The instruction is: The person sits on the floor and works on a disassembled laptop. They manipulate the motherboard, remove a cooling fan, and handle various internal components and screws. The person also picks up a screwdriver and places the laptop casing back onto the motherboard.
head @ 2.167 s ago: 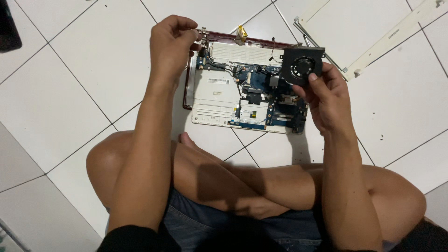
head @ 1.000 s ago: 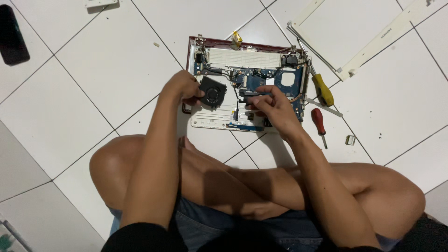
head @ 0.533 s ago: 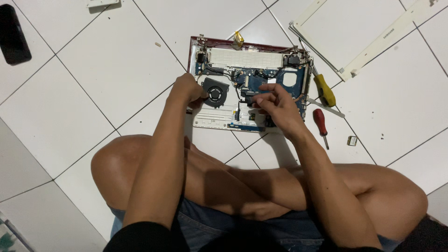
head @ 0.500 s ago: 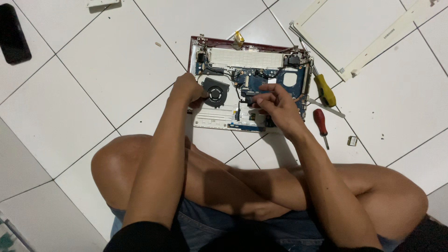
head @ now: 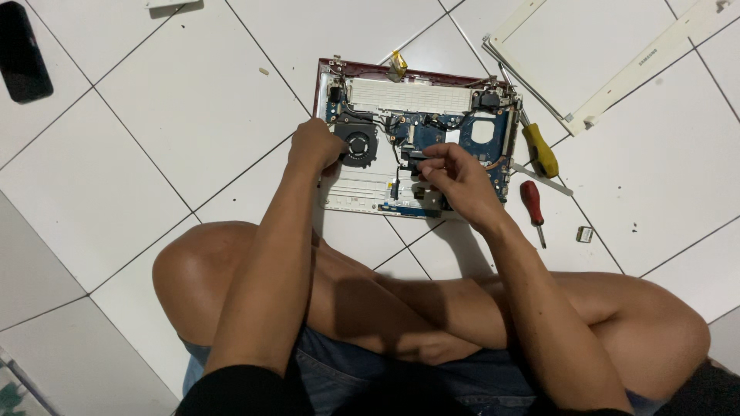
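Laptop base [head: 362, 199] lies open on the floor, cover off, board exposed. Left hand [head: 314, 145] curls closed beside the fan [head: 357, 144], touching it. Right hand [head: 455, 173] pinches at black connector [head: 414, 160]; grip unclear. Screwdrivers [head: 539, 150] idle nearby.

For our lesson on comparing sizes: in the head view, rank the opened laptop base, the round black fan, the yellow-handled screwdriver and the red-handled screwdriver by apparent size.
1. Opened laptop base
2. Round black fan
3. Yellow-handled screwdriver and red-handled screwdriver: too alike to rank, and the yellow one's shaft is partly hidden.
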